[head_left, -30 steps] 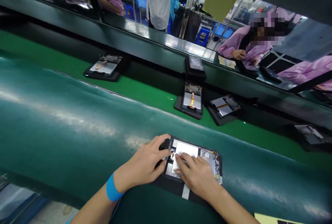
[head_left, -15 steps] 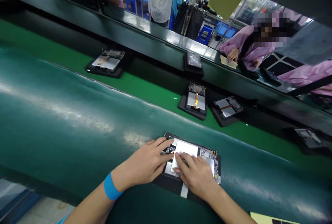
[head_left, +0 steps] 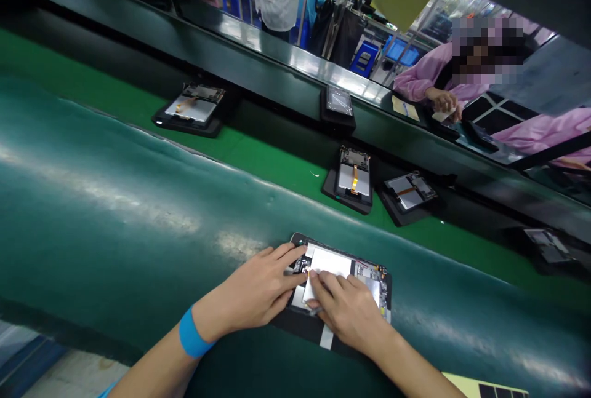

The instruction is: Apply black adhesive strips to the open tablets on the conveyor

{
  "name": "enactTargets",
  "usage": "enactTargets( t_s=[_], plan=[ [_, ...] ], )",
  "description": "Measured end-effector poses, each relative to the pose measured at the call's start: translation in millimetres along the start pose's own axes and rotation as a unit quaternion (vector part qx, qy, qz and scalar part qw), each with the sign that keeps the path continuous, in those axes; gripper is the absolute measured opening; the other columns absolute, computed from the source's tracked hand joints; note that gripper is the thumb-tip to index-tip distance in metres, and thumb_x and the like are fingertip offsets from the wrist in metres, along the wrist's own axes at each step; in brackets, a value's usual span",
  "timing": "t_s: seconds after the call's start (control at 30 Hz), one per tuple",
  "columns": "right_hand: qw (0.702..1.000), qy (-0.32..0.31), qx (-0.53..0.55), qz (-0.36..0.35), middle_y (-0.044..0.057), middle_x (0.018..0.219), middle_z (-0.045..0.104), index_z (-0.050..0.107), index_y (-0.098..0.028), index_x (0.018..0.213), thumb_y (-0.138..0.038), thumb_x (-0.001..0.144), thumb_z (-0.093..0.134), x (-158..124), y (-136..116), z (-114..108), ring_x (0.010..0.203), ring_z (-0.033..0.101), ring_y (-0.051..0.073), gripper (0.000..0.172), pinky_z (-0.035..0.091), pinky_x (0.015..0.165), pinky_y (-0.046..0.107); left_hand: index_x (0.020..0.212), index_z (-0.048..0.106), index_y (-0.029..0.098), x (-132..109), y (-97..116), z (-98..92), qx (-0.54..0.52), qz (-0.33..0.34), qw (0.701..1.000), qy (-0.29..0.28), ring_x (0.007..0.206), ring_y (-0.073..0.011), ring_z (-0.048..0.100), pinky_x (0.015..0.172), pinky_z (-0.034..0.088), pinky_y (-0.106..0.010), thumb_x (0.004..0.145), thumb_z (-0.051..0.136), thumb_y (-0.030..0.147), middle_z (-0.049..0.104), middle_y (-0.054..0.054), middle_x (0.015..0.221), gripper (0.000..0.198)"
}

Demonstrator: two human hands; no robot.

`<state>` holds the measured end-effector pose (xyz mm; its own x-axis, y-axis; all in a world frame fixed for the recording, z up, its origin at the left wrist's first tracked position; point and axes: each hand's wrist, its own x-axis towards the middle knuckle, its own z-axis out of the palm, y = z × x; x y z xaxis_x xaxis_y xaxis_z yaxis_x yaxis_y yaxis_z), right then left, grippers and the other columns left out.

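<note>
Fingers (head_left: 293,256), left hand's (head_left: 249,293) apart, right hand's (head_left: 351,309) bunched, touch the open tablet (head_left: 367,274); hard pressing could bend its white battery (head_left: 332,261).

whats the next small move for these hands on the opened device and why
Perhaps a light press with the left hand at the left end of the opened device, the right hand bracing: the left fingers reach onto that end, and the right hand rests close by over the white panel.
</note>
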<state>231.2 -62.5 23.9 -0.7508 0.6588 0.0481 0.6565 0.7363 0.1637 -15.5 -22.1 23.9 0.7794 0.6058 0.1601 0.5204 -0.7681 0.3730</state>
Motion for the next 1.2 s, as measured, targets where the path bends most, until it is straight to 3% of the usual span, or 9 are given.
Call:
enactTargets(
  t_s=[0.33,0.6,0.97,1.2],
  plan=[
    [0.999,-0.009,-0.039,0.011,0.009,0.106,0.07,0.059,-0.008,0.13,-0.034,0.094,0.067,8,-6,-6,0.076,0.063,0.019,0.045,0.047,0.06,0.036,0.135,0.06,0.025,2,2,-0.3,0.005,-0.001,1.0,0.018,0.131,-0.0341,0.054,0.101,0.053,-0.052,0.095,0.047,0.012,0.053,-0.013,0.147,0.045],
    [0.999,-0.025,-0.03,0.027,0.01,0.1,0.068,0.055,-0.007,0.135,-0.037,0.091,0.069,10,-7,-5,0.077,0.062,0.021,0.055,0.048,0.061,0.036,0.134,0.061,0.022,2,3,-0.7,0.006,0.001,1.0,-0.001,0.132,-0.0356,0.053,0.099,0.054,-0.052,0.095,0.048,0.015,0.053,-0.016,0.147,0.042],
    [0.999,0.002,-0.038,0.035,0.011,0.098,0.067,0.054,-0.001,0.136,-0.03,0.089,0.07,5,-12,-7,0.076,0.059,0.022,0.058,0.044,0.062,0.038,0.14,0.056,0.024,2,3,0.4,-0.004,-0.004,1.0,0.012,0.135,-0.0335,0.051,0.104,0.051,-0.048,0.094,0.051,0.015,0.052,-0.013,0.149,0.047],
    [0.998,-0.008,-0.051,0.032,0.01,0.096,0.066,0.058,-0.008,0.133,-0.031,0.091,0.067,6,-14,-10,0.077,0.058,0.021,0.049,0.041,0.063,0.037,0.14,0.056,0.023,3,5,-1.2,0.002,-0.012,1.0,-0.005,0.134,-0.0335,0.052,0.103,0.051,-0.05,0.094,0.05,0.014,0.052,-0.014,0.149,0.048]
  ],
)
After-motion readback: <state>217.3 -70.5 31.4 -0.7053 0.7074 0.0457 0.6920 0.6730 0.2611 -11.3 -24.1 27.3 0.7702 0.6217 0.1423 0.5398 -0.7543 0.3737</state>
